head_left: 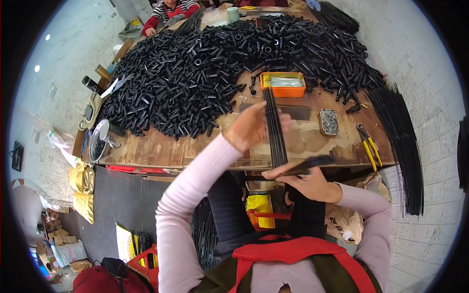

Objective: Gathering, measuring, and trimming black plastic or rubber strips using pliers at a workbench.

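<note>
- Head view: left hand (250, 128) pinches a bundle of thin black stiff rods (274, 132) over the brown wooden surface (161, 149).
- Right hand (307, 181) closes its grip on the rods' near end.
- Rods look light, slippery; best held mid-bundle.

Bundle of thin black rods (274, 128) upright in my left hand (251, 126); black tube (308, 164) flat in my right hand (305, 181).

A single head-worn fisheye camera is looking steeply down from above the person's chest, facing forward across the desk (161, 151). The hands (254, 124) are sitting close at mid-frame, the far desk edge is curving along the top, and floor is filling the lower left.
</note>
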`<state>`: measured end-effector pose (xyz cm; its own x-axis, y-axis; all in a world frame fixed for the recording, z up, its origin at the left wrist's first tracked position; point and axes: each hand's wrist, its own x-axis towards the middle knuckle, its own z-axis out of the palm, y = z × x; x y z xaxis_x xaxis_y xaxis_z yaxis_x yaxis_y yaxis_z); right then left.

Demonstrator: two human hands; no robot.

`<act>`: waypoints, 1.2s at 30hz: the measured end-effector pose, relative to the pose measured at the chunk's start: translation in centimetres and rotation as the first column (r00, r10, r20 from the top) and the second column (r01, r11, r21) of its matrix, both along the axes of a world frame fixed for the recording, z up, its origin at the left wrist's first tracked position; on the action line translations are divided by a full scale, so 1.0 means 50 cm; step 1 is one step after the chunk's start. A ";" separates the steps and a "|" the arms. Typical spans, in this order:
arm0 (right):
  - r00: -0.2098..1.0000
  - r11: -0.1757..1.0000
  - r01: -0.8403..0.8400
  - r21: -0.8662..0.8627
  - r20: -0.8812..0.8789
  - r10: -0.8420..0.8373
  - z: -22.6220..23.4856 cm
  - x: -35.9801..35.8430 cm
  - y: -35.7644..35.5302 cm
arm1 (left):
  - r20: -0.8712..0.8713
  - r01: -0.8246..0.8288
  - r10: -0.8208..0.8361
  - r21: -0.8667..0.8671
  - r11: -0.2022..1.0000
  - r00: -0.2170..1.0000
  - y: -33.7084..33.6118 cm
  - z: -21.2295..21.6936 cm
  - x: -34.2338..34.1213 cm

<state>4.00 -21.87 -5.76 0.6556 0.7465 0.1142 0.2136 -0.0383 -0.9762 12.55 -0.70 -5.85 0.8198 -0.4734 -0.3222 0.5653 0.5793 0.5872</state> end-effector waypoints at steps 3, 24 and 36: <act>0.993 0.998 0.060 -0.025 0.103 -0.057 -0.060 0.035 0.030 | 0.660 -0.638 0.191 0.546 0.542 0.727 0.048 -0.055 0.081; 0.960 0.994 0.089 0.055 0.260 -0.101 -0.123 0.035 0.043 | 0.655 -0.504 0.154 0.387 0.772 0.740 -0.047 0.153 -0.283; 0.745 0.868 0.333 -0.369 0.667 -0.002 -0.052 0.221 -0.061 | 0.690 -0.503 0.131 0.370 0.781 0.711 -0.063 0.109 -0.292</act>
<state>15.02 -24.91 -8.35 0.6707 0.7034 0.2355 0.7108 -0.5187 -0.4751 -2.04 -3.87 -0.40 0.9795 -0.0652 0.1905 -0.1774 0.1679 0.9697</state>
